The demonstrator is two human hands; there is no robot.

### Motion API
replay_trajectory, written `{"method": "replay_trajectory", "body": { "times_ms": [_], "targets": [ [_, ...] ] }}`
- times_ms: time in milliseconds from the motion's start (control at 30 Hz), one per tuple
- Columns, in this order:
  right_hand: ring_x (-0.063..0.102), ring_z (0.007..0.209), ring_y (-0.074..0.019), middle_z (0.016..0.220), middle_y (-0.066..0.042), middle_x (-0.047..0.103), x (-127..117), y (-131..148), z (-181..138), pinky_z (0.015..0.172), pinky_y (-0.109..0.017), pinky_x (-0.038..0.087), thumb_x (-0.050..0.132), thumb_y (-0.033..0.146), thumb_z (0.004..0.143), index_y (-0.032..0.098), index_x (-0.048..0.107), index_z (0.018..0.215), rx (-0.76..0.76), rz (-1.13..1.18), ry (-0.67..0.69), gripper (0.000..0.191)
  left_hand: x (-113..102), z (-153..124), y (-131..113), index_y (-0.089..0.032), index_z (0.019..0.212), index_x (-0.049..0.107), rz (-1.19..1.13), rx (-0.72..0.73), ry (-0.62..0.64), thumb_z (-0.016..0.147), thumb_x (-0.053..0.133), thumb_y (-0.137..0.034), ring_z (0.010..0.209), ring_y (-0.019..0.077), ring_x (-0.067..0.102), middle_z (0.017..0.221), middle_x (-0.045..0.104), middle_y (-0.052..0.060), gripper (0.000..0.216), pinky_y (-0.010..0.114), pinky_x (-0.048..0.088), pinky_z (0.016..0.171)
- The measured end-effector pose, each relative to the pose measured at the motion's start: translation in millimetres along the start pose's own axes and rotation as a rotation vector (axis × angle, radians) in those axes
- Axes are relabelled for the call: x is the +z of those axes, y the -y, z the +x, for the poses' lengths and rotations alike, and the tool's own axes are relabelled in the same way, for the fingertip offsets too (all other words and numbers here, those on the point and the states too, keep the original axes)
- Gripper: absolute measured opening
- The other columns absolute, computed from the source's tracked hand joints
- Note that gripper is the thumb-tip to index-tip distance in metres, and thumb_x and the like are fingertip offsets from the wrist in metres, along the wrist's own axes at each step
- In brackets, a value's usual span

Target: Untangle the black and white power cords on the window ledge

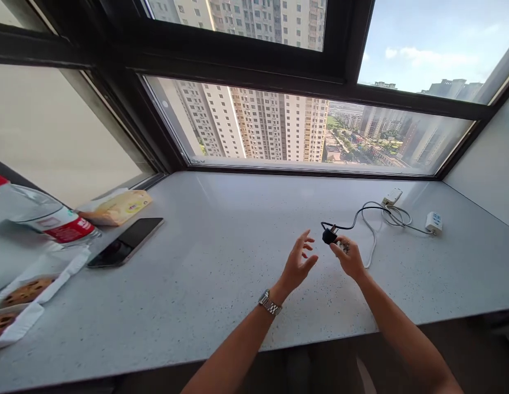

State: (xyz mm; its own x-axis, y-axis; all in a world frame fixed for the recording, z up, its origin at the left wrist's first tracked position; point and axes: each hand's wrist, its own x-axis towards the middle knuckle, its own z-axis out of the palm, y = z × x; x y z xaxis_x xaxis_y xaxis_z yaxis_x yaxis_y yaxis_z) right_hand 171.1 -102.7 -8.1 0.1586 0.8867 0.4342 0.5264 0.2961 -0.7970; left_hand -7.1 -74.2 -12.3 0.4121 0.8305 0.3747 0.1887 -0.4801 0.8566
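Between the fingers of my right hand (350, 257) is a black power plug (329, 236), its metal prongs pointing up and away from me. From the plug a black cord (353, 221) curves off to the right, toward a tangle of grey cable. My left hand (298, 261), with a silver watch on the wrist, hovers just left of the plug, fingers spread and holding nothing. Farther right on the counter sit a white power strip block (434, 222) and a second white socket piece (392, 197), with the grey cable (373, 246) looped around them.
On the left of the speckled white counter (213, 262) lie a dark phone (126, 242), a tissue pack (119, 208), a clear bottle with a red label (69, 225) and a tray of cookies (28, 291). Dark-framed windows (254, 76) border the far side.
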Motion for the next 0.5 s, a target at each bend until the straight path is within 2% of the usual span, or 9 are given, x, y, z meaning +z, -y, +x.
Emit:
{"method": "replay_trajectory", "body": {
  "times_ms": [100, 167, 233, 300, 367, 433, 500],
  "targets": [
    [0.053, 0.066, -0.0151, 0.072, -0.002, 0.058, 17, 23, -36, 0.062, -0.028, 0.044, 0.054, 0.038, 0.083, 0.018, 0.059, 0.074, -0.001, 0.187, 0.081, 0.023, 20, -17, -19, -0.021, 0.127, 0.046, -0.28, -0.02, -0.102, 0.082, 0.043, -0.067, 0.109, 0.0245, 0.053, 0.123, 0.054, 0.014, 0.064, 0.037, 0.045, 0.089],
    [0.056, 0.071, -0.017, 0.077, -0.003, 0.061, 21, 31, -51, 0.066, -0.03, 0.046, 0.056, 0.037, 0.082, 0.018, 0.061, 0.076, -0.011, 0.234, 0.122, 0.021, 29, -25, -30, -0.019, 0.115, 0.053, -0.477, -0.06, -0.143, 0.084, 0.047, -0.061, 0.109, 0.025, 0.055, 0.114, 0.059, 0.014, 0.053, 0.038, 0.046, 0.091],
    [0.06, 0.075, -0.0192, 0.084, -0.004, 0.065, 18, 35, -57, 0.069, -0.033, 0.048, 0.058, 0.037, 0.081, 0.019, 0.063, 0.084, -0.012, 0.218, 0.102, 0.018, 32, -28, -38, -0.017, 0.101, 0.057, -0.649, -0.114, -0.196, 0.084, 0.051, -0.058, 0.102, 0.0254, 0.06, 0.098, 0.065, 0.011, 0.045, 0.038, 0.048, 0.088],
    [0.062, 0.084, -0.022, 0.093, -0.006, 0.067, 10, 40, -57, 0.075, -0.037, 0.049, 0.06, 0.036, 0.08, 0.021, 0.065, 0.094, -0.029, 0.165, 0.004, 0.021, 31, -26, -43, -0.018, 0.096, 0.057, -0.769, -0.154, -0.303, 0.082, 0.054, -0.059, 0.095, 0.0249, 0.064, 0.083, 0.064, 0.006, 0.044, 0.039, 0.05, 0.086],
    [0.061, 0.095, -0.0249, 0.103, -0.009, 0.066, 3, 49, -51, 0.082, -0.042, 0.048, 0.059, 0.038, 0.082, 0.023, 0.065, 0.099, -0.071, 0.125, -0.144, 0.023, 29, -23, -48, -0.019, 0.103, 0.055, -0.828, -0.176, -0.395, 0.08, 0.055, -0.059, 0.092, 0.024, 0.065, 0.077, 0.062, 0.003, 0.046, 0.039, 0.05, 0.085],
    [0.055, 0.108, -0.0286, 0.116, -0.011, 0.061, 1, 64, -44, 0.089, -0.048, 0.045, 0.053, 0.043, 0.086, 0.025, 0.063, 0.105, -0.138, 0.093, -0.242, 0.028, 31, -21, -54, -0.02, 0.111, 0.051, -0.835, -0.173, -0.377, 0.078, 0.057, -0.061, 0.093, 0.0244, 0.065, 0.083, 0.063, 0.004, 0.053, 0.038, 0.052, 0.083],
    [0.042, 0.124, -0.0328, 0.132, -0.012, 0.051, 8, 83, -37, 0.097, -0.056, 0.036, 0.041, 0.05, 0.089, 0.026, 0.057, 0.117, -0.217, 0.025, -0.272, 0.04, 36, -22, -61, -0.021, 0.116, 0.049, -0.796, -0.167, -0.313, 0.077, 0.054, -0.066, 0.097, 0.0257, 0.063, 0.099, 0.063, 0.009, 0.06, 0.038, 0.052, 0.081]
  ]
}}
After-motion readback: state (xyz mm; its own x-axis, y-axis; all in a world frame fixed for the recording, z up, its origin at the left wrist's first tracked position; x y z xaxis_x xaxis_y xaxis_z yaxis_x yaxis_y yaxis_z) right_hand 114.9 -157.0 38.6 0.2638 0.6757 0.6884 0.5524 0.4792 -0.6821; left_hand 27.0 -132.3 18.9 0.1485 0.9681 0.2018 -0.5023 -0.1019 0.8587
